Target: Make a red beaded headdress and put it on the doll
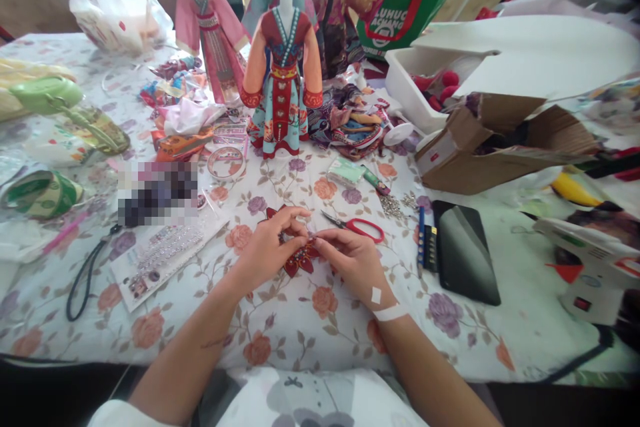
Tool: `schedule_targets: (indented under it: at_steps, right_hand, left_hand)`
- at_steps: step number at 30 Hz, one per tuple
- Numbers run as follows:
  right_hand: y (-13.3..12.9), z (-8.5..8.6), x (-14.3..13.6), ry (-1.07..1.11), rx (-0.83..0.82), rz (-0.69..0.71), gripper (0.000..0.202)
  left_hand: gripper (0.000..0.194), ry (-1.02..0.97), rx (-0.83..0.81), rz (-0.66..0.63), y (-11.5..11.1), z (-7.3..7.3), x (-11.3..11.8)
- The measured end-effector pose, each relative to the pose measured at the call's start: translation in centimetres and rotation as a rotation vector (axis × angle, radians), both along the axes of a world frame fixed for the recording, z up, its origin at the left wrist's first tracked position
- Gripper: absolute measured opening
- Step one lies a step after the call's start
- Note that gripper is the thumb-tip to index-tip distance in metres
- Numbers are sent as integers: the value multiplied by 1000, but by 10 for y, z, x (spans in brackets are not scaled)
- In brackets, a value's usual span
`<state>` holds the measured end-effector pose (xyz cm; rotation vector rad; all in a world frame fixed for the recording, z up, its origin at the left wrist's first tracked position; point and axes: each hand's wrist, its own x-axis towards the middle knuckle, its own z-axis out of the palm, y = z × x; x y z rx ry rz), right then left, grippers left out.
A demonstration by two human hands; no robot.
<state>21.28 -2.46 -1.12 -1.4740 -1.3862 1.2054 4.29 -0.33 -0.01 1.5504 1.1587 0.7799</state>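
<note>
A dark red, petal-shaped fabric piece with beads (299, 264) is at the front middle of the table, partly covered by my hands. My left hand (270, 243) is closed over its left side, fingers bent and thumb against the piece. On the other side, my right hand (353, 259) pinches thumb and index finger together at the piece's upper right edge. Whatever is between those fingertips is too small to make out. Just behind my right hand lie red-handled scissors (365, 230), their blades pointing left.
Dolls in robes, one in orange and red (283, 73), stand at the back. Rightward are silver beads (391, 205), a black tablet (465, 250), a cardboard box (460, 163) and a glue gun (585, 267). Bead-strip packs (170, 247) and a tape roll (43, 193) lie left.
</note>
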Motion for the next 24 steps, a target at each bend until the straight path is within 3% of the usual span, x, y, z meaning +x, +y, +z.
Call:
schedule_targets:
  at_steps: [24]
  right_hand:
    - [1, -1, 1, -7, -3, 57, 22]
  left_hand:
    - [34, 105, 107, -7, -4, 2, 1]
